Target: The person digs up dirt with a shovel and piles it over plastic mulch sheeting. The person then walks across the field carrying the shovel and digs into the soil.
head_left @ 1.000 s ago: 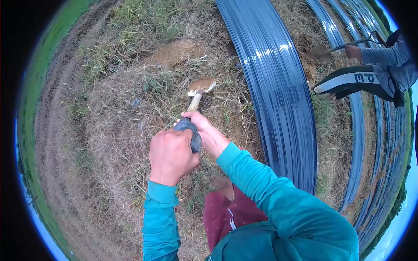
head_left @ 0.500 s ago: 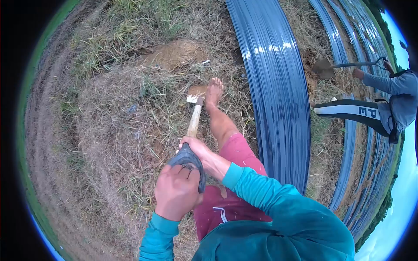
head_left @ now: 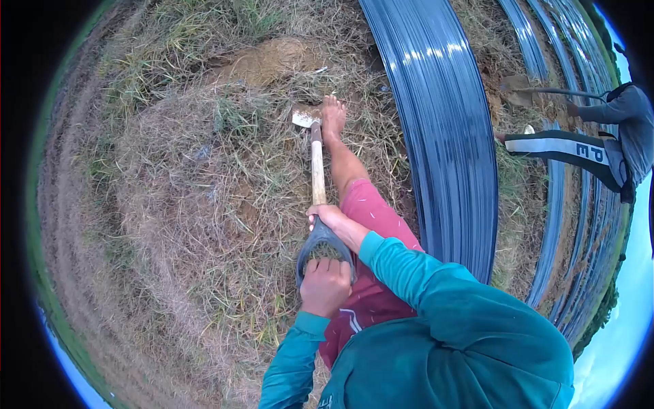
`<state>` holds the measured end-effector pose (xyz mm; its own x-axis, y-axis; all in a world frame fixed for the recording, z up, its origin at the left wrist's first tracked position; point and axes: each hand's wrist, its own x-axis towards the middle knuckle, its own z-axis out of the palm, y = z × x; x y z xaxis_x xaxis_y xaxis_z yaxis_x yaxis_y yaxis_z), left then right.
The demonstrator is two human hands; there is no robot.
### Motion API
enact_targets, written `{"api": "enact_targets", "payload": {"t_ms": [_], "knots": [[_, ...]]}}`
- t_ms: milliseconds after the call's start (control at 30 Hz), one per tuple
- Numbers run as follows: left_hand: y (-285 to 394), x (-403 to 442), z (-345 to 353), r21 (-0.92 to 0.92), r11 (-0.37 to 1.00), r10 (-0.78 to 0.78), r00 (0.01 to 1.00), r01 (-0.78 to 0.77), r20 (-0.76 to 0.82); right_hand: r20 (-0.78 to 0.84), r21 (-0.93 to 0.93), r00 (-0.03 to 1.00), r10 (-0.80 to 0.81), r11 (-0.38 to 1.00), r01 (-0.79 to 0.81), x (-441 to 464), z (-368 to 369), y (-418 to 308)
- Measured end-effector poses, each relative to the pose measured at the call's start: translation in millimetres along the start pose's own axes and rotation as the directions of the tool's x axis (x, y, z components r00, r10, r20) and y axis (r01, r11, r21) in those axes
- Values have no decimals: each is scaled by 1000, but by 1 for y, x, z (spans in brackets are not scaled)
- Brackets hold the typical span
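A shovel (head_left: 318, 174) with a pale wooden shaft and a black D-shaped handle stands in front of me, its blade down in the dry grass. My left hand (head_left: 325, 286) is wrapped round the crossbar of the D-handle (head_left: 304, 253). Just above it in the view, my right hand (head_left: 330, 221) is closed on the shaft where it joins the handle. The metal blade (head_left: 304, 117) shows a bright edge and brown soil. My bare foot (head_left: 333, 117) is right against the blade; whether it presses on it, I cannot tell.
Dark plastic mulch film (head_left: 443, 136) covers a long row to the right, with more covered rows (head_left: 558, 198) beyond. Across it another person (head_left: 623, 129) holds a second shovel (head_left: 519, 91). Bare brown soil (head_left: 266, 63) shows ahead amid dry grass.
Both my hands and the shovel's handle have swung right and slightly down in the view, so the shaft looks more upright. The other person's arms and shovel have shifted slightly.
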<state>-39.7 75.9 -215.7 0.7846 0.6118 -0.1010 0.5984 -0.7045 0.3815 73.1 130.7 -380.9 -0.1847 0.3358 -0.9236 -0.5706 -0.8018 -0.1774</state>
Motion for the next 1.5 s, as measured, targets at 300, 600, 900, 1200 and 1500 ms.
{"api": "enact_targets", "payload": {"t_ms": [300,600,900,1200,1500], "knots": [[-122,62,-141,-2,997,-71,973,72,-220,-19,182,999,-35,983,37,15,145,-106],[-145,227,-221,181,980,-2,923,78,-384,79,275,971,-227,941,198,-45,156,-268],[-74,200,-179,10,999,-44,975,48,-219,188,245,971,-147,965,99,-17,64,-214],[-155,285,-290,-136,978,-171,983,160,-69,195,782,981,-19,606,-144,64,111,-303],[-175,246,-359,-216,910,-364,931,355,-4,-167,543,953,252,830,-124,-31,191,-309]]}}
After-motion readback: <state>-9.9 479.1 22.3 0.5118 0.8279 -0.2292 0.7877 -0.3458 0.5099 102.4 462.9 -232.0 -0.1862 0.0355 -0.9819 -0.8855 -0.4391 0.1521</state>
